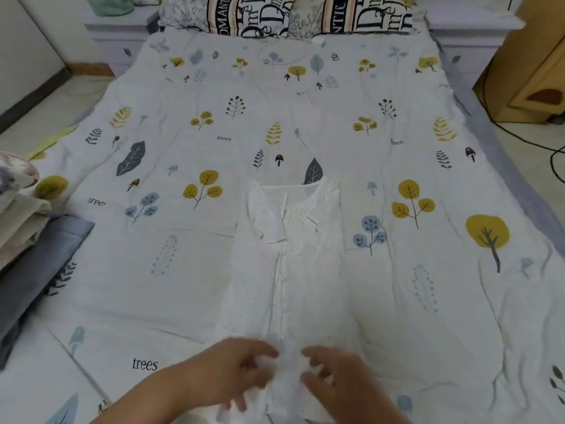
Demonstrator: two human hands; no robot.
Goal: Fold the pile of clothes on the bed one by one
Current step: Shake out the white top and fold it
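White dotted button-front garment (293, 270): lay lengthwise at the near middle of the bed (183, 270), collar toward the pillows (287, 13), both sides and sleeves already turned in to a narrow strip. Left hand (232, 371) and right hand (336, 377): rested on its near hem, fingers loosely curled on the cloth; whether they pinched it could not be told. Step judged: lengthwise fold pending, calling for a firm hold on the hem and a carry toward the collar; folded stack (27, 234) lay at the left edge.

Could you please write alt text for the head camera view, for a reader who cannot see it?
Two hands, left hand and right hand, reach onto the near hem of a white dotted shirt laid on a tree-print bedsheet. Folded clothes sit at left.
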